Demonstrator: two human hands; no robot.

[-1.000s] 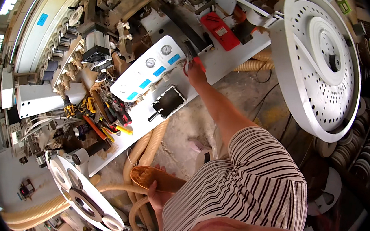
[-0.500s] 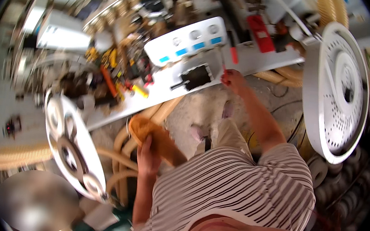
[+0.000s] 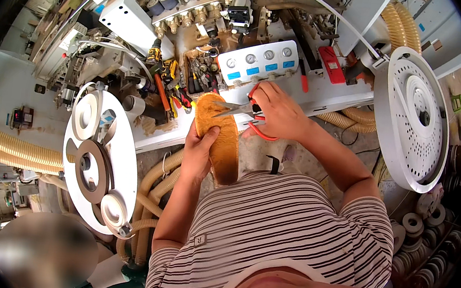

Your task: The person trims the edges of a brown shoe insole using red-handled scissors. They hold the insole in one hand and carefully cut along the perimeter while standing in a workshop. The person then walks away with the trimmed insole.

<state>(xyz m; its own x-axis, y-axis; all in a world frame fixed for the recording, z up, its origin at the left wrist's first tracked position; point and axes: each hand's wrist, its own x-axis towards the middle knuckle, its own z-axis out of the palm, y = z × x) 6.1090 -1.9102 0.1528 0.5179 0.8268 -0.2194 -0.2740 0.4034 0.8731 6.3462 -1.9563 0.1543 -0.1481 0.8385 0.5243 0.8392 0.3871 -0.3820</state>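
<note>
— What is held, and where?
— An orange-brown, sole-shaped piece [image 3: 216, 145] with a fuzzy-looking face is held up in front of the striped shirt, at the near edge of the white counter [image 3: 334, 94]. It is gripped along its left edge by the left hand [image 3: 198, 151].

— How are the fingers set?
— The left thumb is laid on the upper face; the other fingers are mostly hidden behind, so how far they are wrapped cannot be told. By the right hand [image 3: 281, 114], on the right, red-handled scissors [image 3: 236, 108] are held, with the blades parted and their tips overlapping the far part of the piece. Whether it is touched by them cannot be told.

— How is the piece likely to handle?
— It is judged light, fairly soft and bendable, yet firm enough to be kept nearly flat from one edge. Little slip would be expected from such a surface, and breakage seems unlikely.

— Where is it best grasped?
— At the middle of the left edge, with the thumb on top and the fingertips kept nearer than the blades.
</note>
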